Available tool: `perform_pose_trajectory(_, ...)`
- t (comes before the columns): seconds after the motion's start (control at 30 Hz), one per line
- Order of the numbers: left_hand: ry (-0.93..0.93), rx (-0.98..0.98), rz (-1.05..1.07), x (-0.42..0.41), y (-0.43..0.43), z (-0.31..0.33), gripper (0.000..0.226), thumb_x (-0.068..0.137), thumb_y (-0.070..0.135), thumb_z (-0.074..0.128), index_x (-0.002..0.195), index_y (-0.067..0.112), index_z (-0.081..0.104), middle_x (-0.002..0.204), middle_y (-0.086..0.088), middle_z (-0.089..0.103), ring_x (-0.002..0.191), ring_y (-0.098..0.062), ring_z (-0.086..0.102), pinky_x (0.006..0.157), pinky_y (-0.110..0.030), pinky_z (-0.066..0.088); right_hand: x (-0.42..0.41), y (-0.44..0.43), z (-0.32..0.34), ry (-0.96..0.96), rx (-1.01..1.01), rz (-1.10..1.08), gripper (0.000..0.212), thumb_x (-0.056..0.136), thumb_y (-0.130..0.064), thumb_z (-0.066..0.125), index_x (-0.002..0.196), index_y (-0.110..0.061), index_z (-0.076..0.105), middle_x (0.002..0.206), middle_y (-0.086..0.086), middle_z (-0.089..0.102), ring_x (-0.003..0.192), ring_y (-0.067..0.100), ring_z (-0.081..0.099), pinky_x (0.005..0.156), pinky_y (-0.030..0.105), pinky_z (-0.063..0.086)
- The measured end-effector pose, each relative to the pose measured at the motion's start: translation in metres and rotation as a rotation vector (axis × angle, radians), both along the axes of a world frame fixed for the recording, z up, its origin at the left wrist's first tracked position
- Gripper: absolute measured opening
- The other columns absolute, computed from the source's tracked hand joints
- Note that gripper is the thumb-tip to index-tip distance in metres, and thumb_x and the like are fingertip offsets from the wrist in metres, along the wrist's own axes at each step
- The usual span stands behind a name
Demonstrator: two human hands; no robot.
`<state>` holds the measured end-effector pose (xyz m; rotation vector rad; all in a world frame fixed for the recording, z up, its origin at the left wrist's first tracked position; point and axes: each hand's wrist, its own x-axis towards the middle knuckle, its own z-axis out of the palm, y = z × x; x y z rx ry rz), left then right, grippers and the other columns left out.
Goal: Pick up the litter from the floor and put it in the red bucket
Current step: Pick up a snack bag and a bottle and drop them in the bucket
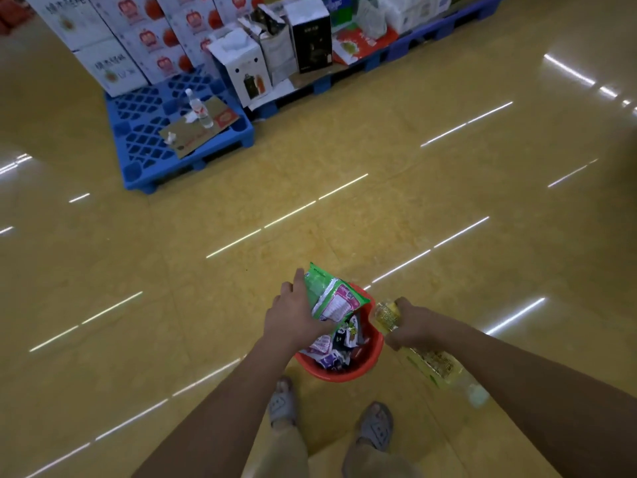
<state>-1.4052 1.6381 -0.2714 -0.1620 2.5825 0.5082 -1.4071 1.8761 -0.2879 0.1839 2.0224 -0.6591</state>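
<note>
The left hand (296,315) pinches a crumpled green and pink foil snack packet (332,300) between thumb and fingers. It holds the packet above the far rim of the round red plastic bucket (375,343). The bucket stands on the glossy yellow floor (344,160) just ahead of the person's sandalled feet (282,405) and already holds a heap of wrappers (331,350). The right hand (410,327) curls its fingers round a clear plastic bottle with a yellow label (434,365), held outside the rim on the right.

The light packet, partly over the edge, may catch the rim or slide off the heap. If let go where it is, the bottle would likely miss the bucket and roll away, or hit the rim and tip it over.
</note>
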Motion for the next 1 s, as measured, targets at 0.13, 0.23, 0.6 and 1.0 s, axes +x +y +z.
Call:
perform_pose_trajectory(0.13, -0.074, 0.010, 0.033, -0.004, -0.007, -0.054, 0.124, 0.063, 0.060, 0.078, 0.152, 0.028, -0.003, 0.140, -0.009, 0.038, 0.119, -0.031, 0.051, 0.092, -0.047, 0.050, -0.005, -0.009, -0.043, -0.070, -0.008, -0.038, 0.100, 0.073, -0.025, 0.072, 0.151, -0.016, 0.010, 0.111, 0.010, 0.058, 0.094, 0.021, 0.061, 0.067, 0.031, 0.054)
perform_pose_trajectory(0.23, -0.130, 0.046, 0.032, -0.009, -0.015, -0.108, 0.124, 0.063, 0.060, 0.077, 0.152, 0.028, -0.004, 0.141, -0.011, 0.037, 0.119, -0.032, 0.051, 0.093, -0.047, 0.049, -0.008, -0.016, -0.095, -0.072, 0.006, -0.047, 0.099, 0.074, -0.032, 0.073, 0.151, -0.015, 0.014, 0.116, 0.009, 0.060, 0.094, 0.021, 0.063, 0.073, 0.033, 0.057)
perform_pose_trajectory(0.6, -0.349, 0.060, -0.082, -0.021, -0.043, -0.306, 0.112, 0.070, 0.060, 0.068, 0.154, 0.025, 0.003, 0.147, -0.010, 0.028, 0.129, -0.030, 0.044, 0.098, -0.040, 0.045, -0.011, -0.054, -0.301, -0.062, 0.095, 0.023, 0.075, 0.093, -0.049, 0.052, 0.152, -0.017, 0.020, 0.136, 0.016, 0.054, 0.116, 0.027, 0.058, 0.089, 0.031, 0.047)
perform_pose_trajectory(1.0, -0.358, -0.202, -0.190, -0.060, -0.034, -0.445, 0.069, 0.080, 0.057, 0.060, 0.132, 0.016, 0.039, 0.131, -0.012, 0.041, 0.117, -0.037, 0.046, 0.087, -0.041, 0.045, -0.010, -0.109, -0.449, -0.059, 0.062, -0.176, 0.070, 0.096, -0.036, 0.051, 0.154, -0.015, 0.018, 0.127, 0.018, 0.061, 0.114, 0.030, 0.060, 0.088, 0.026, 0.043)
